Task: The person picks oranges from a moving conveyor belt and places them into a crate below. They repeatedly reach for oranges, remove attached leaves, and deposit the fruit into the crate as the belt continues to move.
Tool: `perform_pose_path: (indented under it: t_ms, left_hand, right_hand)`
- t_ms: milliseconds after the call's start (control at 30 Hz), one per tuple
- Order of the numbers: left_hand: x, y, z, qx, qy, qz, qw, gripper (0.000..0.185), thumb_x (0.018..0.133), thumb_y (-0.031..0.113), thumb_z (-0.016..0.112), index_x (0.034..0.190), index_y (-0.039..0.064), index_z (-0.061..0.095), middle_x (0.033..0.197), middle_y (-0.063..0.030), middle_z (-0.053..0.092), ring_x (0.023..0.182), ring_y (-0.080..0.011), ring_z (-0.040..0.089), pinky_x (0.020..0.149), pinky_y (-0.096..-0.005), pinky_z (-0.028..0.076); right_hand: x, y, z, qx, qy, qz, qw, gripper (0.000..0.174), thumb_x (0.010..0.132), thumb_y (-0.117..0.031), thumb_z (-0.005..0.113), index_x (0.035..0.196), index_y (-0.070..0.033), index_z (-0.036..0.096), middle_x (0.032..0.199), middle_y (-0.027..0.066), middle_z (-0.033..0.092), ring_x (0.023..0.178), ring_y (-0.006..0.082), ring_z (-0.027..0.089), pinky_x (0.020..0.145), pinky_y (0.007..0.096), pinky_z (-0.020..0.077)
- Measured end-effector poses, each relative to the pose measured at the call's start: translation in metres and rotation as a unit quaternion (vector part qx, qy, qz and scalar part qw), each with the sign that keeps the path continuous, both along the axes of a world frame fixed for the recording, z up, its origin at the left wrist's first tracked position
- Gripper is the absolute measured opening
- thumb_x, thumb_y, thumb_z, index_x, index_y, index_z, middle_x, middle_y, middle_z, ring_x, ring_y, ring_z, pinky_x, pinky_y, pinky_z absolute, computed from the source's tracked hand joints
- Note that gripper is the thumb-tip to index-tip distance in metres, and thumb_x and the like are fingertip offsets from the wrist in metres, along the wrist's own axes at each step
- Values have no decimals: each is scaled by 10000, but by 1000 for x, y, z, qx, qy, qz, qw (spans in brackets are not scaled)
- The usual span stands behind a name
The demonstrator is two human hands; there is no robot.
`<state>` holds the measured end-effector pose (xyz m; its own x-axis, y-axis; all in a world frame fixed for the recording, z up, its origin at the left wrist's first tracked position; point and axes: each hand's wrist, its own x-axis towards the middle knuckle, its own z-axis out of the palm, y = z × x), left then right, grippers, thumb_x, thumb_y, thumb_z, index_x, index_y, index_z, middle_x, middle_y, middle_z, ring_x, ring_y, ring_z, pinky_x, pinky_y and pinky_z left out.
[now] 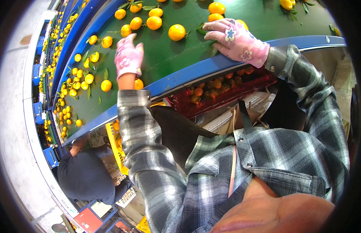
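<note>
My left hand (129, 56), in a pink flowered glove, hovers over the green conveyor belt (160, 58) with its fingers apart. Just beyond its fingertips lies an orange citrus fruit (126, 30); whether they touch I cannot tell. Another fruit (138, 84) shows beside the left wrist. My right hand (234, 42), gloved alike, is spread palm down above the belt's near side, its palm hidden. Two fruits (216, 12) lie just past its fingers, and one more fruit (242, 25) is partly covered by the back of the hand. A single fruit (177, 32) with a stem lies between my hands.
A blue rail (186, 73) edges the belt. Below it are a red-lined container (198, 106) of fruit and a yellow crate (121, 158). Many fruits (78, 83) with leaves gather at the left. A person (85, 176) in dark clothing bends beside the line.
</note>
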<state>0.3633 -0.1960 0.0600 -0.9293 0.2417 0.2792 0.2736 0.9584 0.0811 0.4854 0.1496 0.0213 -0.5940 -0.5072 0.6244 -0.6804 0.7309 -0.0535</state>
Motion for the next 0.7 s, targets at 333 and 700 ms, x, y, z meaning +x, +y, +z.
perform_pose_path:
  t_ms: [333,700]
  left_hand:
    - [-31,-34,-19,171,-50,59,982,601,858,244,796,1411,197,565,1267,-179,698,1159,-382,671,1015,-428,522]
    - [3,-30,-7,708,-378,-234,549,469,1022,230,526,1443,26,503,1369,-218,622,1070,-298,653,940,-375,539]
  right_hand:
    - [3,-4,14,7,18,24,1000,311,849,-96,730,1146,-107,636,1303,79,624,1196,327,601,996,453,492]
    - [1,2,-3,-18,6,34,999,225,878,-143,704,1092,-97,654,1176,68,650,1096,303,631,957,444,511]
